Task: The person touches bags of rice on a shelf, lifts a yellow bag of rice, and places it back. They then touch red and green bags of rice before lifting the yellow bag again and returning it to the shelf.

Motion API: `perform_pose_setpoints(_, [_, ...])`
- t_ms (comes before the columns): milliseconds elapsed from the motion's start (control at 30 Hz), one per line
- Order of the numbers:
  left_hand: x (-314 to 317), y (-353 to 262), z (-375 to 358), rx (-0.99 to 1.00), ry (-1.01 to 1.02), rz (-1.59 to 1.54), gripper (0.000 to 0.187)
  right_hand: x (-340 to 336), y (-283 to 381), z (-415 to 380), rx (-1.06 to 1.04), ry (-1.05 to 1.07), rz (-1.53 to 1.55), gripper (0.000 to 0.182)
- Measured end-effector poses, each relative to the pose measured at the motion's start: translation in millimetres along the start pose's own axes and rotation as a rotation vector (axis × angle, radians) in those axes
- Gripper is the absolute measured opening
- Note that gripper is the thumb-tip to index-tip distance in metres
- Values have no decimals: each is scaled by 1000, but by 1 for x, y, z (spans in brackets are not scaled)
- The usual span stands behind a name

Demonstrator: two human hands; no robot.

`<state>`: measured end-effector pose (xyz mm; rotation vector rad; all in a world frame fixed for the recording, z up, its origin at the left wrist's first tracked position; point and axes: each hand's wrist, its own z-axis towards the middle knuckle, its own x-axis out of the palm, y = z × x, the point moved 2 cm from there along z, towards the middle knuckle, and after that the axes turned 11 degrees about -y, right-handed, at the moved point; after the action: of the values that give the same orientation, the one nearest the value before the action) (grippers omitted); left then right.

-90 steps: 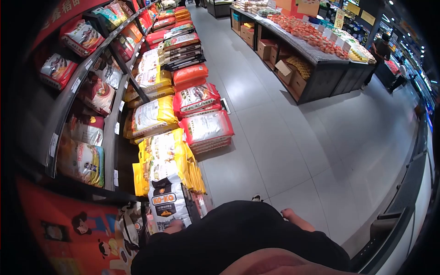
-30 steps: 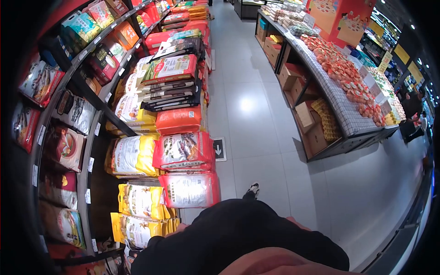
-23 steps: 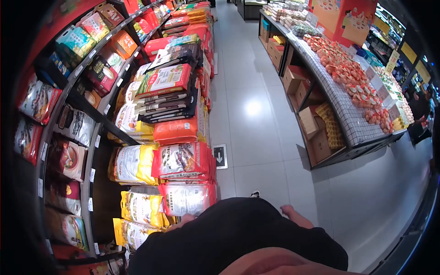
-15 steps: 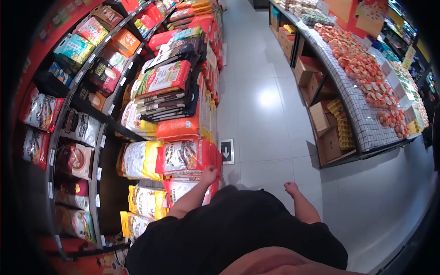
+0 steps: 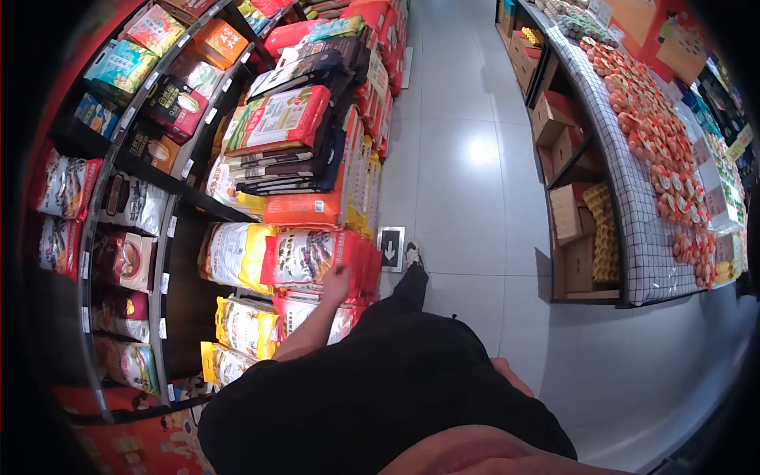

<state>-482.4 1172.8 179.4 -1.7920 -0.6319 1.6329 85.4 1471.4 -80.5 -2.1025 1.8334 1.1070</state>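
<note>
My left hand hangs out in front of my body with its fingers curled in, and nothing shows in it. In this view it overlaps the right side of a red-edged bag that lies on top of a low stack. Left of that bag lies a white bag with yellow edges. Nearer to me are more yellow-edged bags. On my right only part of the forearm shows beside my dark shirt; my right hand is hidden.
Packaged goods fill the shelves at the left. Further along stands a tall pile of bags. At the right, a table with a checked cloth bears rows of netted packs. Grey floor tiles and a floor arrow sign lie ahead.
My left hand has moved left and up in view, over the red-edged bag. My right hand has gone out of sight behind my body. One shoe has come forward beside the floor sign.
</note>
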Motion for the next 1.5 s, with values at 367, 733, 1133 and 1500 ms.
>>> perform_pose_setpoints(367, [-71, -188, 292, 385, -613, -117, 32, -140, 167, 89, -2, -118, 146, 29])
perform_pose_setpoints(733, [-75, -186, 468, 123, -575, 575, 57, -254, 391, 198, 193, -208, 568, 35])
perform_pose_setpoints(1133, [-87, -187, 474, 191, -522, 445, 46, -328, 496, 324, 91, -112, 378, 35])
perform_pose_setpoints(1500, [-101, -192, 510, -291, -571, 103, 52, -451, 852, 487, -607, -243, 96, 54])
